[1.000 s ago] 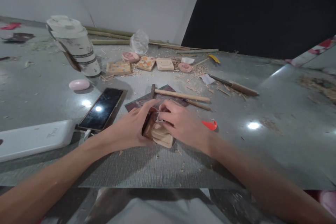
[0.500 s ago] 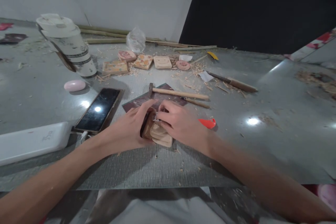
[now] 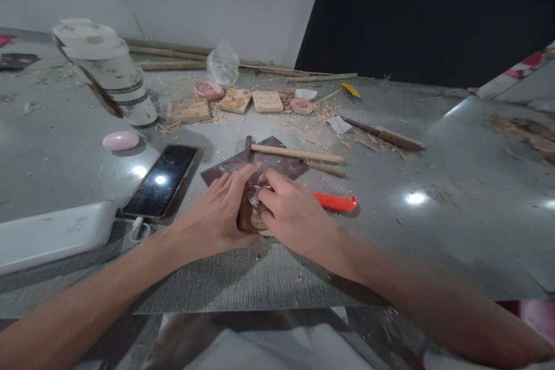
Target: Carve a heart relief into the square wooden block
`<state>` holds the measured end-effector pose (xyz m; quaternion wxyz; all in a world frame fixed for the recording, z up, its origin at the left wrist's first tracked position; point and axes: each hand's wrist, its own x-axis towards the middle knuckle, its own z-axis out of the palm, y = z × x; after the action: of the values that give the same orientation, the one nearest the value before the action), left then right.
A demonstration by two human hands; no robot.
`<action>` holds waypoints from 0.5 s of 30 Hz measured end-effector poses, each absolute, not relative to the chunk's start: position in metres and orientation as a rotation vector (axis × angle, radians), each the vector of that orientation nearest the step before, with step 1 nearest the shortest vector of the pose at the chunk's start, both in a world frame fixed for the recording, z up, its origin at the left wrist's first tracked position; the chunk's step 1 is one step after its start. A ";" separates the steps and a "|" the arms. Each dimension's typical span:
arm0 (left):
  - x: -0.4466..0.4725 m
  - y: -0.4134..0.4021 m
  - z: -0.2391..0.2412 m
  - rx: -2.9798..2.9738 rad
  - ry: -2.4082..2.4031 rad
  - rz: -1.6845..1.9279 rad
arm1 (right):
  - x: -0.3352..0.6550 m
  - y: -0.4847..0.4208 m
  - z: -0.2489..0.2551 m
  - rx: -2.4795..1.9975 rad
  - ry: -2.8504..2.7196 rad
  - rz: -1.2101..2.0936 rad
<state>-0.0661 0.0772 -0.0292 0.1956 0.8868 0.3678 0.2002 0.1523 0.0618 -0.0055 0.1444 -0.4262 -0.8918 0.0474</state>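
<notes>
My left hand [image 3: 219, 208] is curled round the left side of a small carved wooden block [image 3: 248, 218], whose visible face is brown and glossy. Over the block, my right hand [image 3: 299, 217] has its fingers bent together on a small crumpled whitish scrap [image 3: 254, 199], pressed to the wood; its kind is unclear. Much of the block is hidden by both hands. To the right of my right hand lies a red handle with a serrated edge [image 3: 336, 202]. Just beyond the hands, a hammer [image 3: 299, 154] and a wooden-handled tool [image 3: 325, 169] lie by a dark square sheet [image 3: 225, 167].
On the left are a phone [image 3: 160, 182], a white power bank [image 3: 56, 237], a pink oval case [image 3: 120, 140] and a tall tumbler [image 3: 115, 75]. Several carved pieces [image 3: 267, 102] lie among shavings at the back. A wooden-handled blade [image 3: 399, 139] lies to the right.
My right hand has shifted slightly left and down over the block, covering more of its pale part. More of the red handle shows. My left hand still holds the block.
</notes>
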 end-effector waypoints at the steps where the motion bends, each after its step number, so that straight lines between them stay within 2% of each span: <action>1: -0.066 0.077 -0.029 2.480 1.036 0.557 | 0.152 0.061 -0.005 -1.244 -2.561 0.140; 6: -0.067 0.076 -0.027 2.479 1.046 0.525 | 0.158 0.066 -0.002 -1.208 -2.559 0.208; 15: -0.068 0.078 -0.022 2.384 1.013 0.502 | 0.170 0.083 -0.004 -0.839 -2.513 0.404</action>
<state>-0.0679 0.0778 -0.0222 0.2487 0.8752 0.3718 0.1844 0.1705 0.0833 -0.0037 0.2286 -0.3048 -0.9129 0.1467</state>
